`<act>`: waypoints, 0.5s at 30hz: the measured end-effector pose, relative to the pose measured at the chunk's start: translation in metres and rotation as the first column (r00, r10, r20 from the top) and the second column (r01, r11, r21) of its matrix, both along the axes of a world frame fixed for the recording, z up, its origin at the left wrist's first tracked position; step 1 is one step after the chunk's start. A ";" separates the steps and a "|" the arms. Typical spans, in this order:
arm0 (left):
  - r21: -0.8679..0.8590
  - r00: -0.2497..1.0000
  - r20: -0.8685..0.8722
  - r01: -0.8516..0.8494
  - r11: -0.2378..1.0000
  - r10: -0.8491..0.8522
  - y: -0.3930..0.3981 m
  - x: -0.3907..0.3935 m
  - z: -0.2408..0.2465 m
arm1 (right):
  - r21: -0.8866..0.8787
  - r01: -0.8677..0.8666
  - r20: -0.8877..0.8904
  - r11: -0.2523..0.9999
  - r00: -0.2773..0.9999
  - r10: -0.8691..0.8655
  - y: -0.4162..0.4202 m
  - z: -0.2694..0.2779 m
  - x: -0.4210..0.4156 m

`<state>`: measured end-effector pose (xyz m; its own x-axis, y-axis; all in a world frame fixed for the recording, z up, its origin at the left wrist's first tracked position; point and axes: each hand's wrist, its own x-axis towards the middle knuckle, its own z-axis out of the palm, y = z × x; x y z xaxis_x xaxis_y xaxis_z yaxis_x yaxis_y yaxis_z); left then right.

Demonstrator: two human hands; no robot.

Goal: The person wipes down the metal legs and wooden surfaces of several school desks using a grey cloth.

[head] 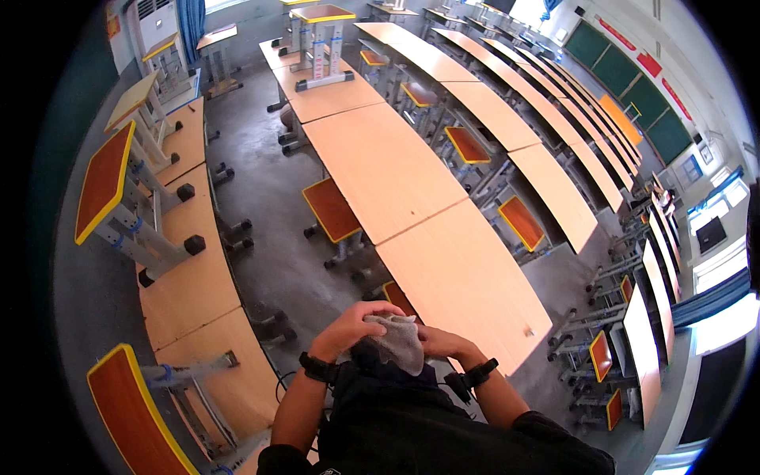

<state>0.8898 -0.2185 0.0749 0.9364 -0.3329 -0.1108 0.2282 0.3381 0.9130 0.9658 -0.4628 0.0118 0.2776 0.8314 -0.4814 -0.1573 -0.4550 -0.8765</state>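
Observation:
A grey cloth (399, 341) is bunched between my two hands, close in front of my body. My left hand (358, 325) grips its upper left part, with the thumb lying over the fabric. At the cloth's right edge, my right hand (442, 342) holds on, its fingertips partly hidden behind the folds. One corner of the cloth hangs down toward my dark clothing. Just beyond my hands lies a light wood-topped desk (457, 279), with a small pale object (529, 332) near its far right corner.
Red-brown stools with yellow edging, such as this one (332, 209), stand by the desk rows. More stools (107, 181) rest on the desks at left. A grey floor aisle (270, 196) runs between rows. Green chalkboards (617, 77) hang on the far wall. Blue curtains (712, 300) flank windows at right.

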 end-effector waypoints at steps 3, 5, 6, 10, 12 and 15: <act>0.054 1.000 -0.011 -0.014 0.998 0.015 0.049 0.037 -0.007 | -0.016 -0.026 -0.023 1.000 0.999 0.026 0.050 -0.008 0.031; 0.106 0.998 0.002 -0.065 0.992 0.065 0.084 0.067 -0.014 | -0.112 -0.036 -0.042 0.993 0.999 0.031 0.082 -0.029 0.064; 0.157 0.995 -0.002 -0.102 0.982 0.104 0.107 0.078 -0.022 | -0.113 -0.028 -0.035 0.993 0.999 0.024 0.109 -0.022 0.076; 0.343 0.961 -0.090 -0.215 0.914 0.260 0.187 0.118 -0.033 | -0.013 -0.010 -0.103 1.000 0.995 0.008 0.191 -0.033 0.133; 0.428 0.940 -0.144 -0.222 0.876 0.309 0.224 0.137 -0.027 | -0.026 0.006 -0.042 1.000 0.999 -0.007 0.232 -0.039 0.161; 0.592 0.911 -0.276 -0.089 0.801 0.305 0.276 0.156 -0.063 | -0.005 0.118 -0.122 0.993 0.986 -0.118 0.285 -0.029 0.187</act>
